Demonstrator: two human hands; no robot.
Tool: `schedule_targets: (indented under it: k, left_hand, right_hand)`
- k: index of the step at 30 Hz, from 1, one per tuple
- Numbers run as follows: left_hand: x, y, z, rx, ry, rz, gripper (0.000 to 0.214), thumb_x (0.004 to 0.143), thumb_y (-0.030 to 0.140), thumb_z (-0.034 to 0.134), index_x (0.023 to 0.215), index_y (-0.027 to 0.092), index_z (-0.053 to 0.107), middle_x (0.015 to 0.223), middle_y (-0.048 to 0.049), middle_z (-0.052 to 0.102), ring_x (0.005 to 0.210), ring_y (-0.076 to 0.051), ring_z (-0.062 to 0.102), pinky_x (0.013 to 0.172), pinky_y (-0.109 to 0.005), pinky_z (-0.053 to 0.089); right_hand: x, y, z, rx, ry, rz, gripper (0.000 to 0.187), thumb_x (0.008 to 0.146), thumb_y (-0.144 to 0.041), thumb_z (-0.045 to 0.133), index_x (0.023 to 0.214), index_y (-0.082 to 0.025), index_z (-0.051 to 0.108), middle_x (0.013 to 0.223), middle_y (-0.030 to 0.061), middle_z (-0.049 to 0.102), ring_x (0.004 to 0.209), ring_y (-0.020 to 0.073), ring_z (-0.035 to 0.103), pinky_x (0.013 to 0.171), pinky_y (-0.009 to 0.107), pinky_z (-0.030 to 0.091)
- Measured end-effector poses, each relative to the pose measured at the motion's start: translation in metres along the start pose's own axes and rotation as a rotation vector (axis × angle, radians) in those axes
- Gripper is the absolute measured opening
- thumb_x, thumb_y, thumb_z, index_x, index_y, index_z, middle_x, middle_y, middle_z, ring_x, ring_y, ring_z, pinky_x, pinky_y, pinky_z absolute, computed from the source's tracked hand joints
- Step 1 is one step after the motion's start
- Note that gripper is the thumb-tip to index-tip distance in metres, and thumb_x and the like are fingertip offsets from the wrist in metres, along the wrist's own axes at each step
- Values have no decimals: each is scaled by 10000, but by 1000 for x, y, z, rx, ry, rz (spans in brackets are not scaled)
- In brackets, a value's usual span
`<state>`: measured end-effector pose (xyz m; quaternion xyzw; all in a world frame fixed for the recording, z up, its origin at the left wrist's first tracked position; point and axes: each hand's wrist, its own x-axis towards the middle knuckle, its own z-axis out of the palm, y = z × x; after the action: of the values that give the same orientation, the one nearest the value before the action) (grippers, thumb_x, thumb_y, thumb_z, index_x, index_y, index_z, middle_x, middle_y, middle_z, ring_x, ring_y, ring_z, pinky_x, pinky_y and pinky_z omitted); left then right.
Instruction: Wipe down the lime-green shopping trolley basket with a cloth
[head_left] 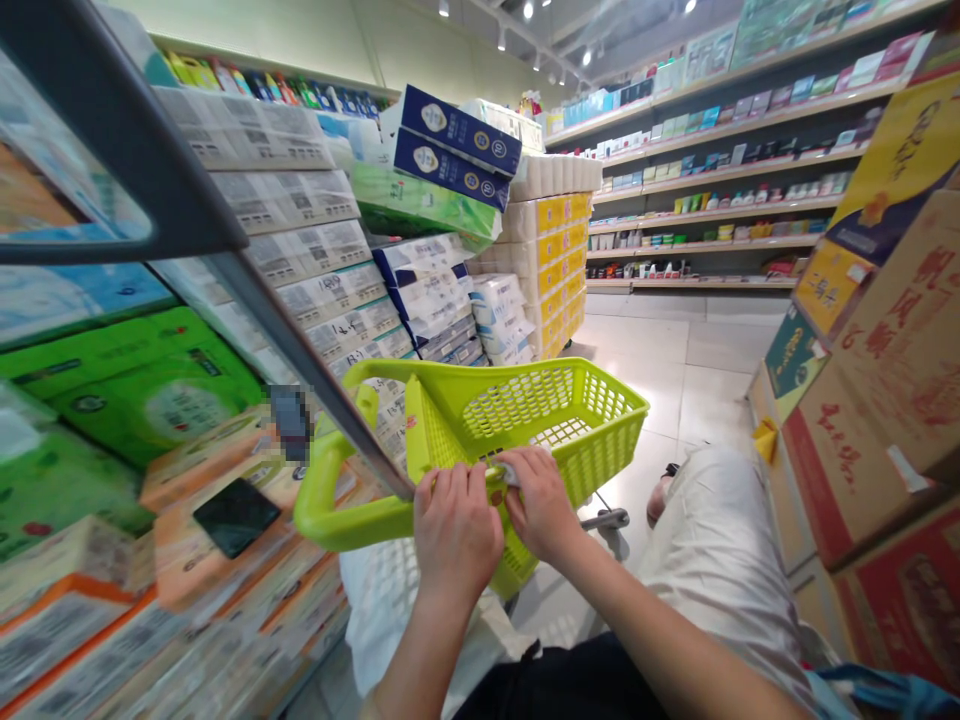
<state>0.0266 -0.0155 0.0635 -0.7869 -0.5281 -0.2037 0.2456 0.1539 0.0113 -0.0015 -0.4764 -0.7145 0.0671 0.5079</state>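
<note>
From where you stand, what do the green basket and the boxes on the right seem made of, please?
The green basket looks like glossy moulded plastic, given its perforated lattice walls. The boxes appear to be matt brown cardboard, with red print.

One shopping basket (570,410), one left hand (456,530) and one right hand (541,505) at six o'clock, two navy cartons (459,130) at twelve, one phone (236,515) at eight.

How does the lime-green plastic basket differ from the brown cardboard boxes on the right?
The lime-green plastic basket is perforated and open-topped; the brown cardboard boxes are solid-walled. The left hand and right hand grip the basket's rim; the boxes sit stacked, untouched. Both are containers.
</note>
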Motion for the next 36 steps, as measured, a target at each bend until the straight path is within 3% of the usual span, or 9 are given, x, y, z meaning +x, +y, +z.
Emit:
schedule_targets:
  k: [4,9,16,22,29,32,36]
  left_hand:
    - [-1,-2,0,6,-7,5,300,709,129,523,987,163,631,804,-60,613,843,-251,549,930,-421,316]
    - [-1,-1,0,11,-5,11,326,704,113,518,1008,158,627,829,-63,619,862,-253,551,938,-422,313]
    - [0,0,-3,10,-26,-1,298,727,131,520,1004,154,626,813,-63,616,849,-254,550,932,-426,318]
    - [-1,-1,0,15,-7,16,327,715,125,517,1023,163,623,828,-67,626,855,-255,555,939,-422,312]
    - [0,0,1,8,-15,4,303,714,140,522,998,175,622,813,-66,615,841,-258,545,925,-428,310]
    - [-1,-1,0,12,-19,8,316,716,131,515,1011,166,623,816,-64,617,847,-254,544,937,-419,307]
    - [-2,-1,0,13,-17,14,336,714,114,510,1027,158,624,835,-70,624,863,-258,547,944,-424,306]
  right_hand:
    - [1,-2,-1,13,-66,-60,429,762,-91,472,1169,-197,557,1110,75,599,1043,227,493,989,391,355]
    - [2,9,-5,-118,29,83,370,752,-77,464,1078,-193,594,1022,82,612,1002,242,490,949,400,357]
    - [5,-12,1,11,-68,1,402,726,-81,485,1097,-202,582,1061,58,618,1002,223,500,944,365,351]
    - [6,7,-8,-114,-4,74,325,751,-96,480,1033,-190,609,979,70,619,961,228,504,925,365,351]
    - [6,-12,0,-9,-53,28,390,718,-74,487,1073,-198,592,1026,58,626,984,219,509,929,359,352]
    - [7,-4,-5,-23,-78,20,366,735,-87,494,1067,-197,599,1013,54,630,973,216,516,922,354,353]
    - [7,9,-12,-104,-16,101,324,738,-84,485,1012,-192,619,965,65,625,952,229,513,907,367,353]
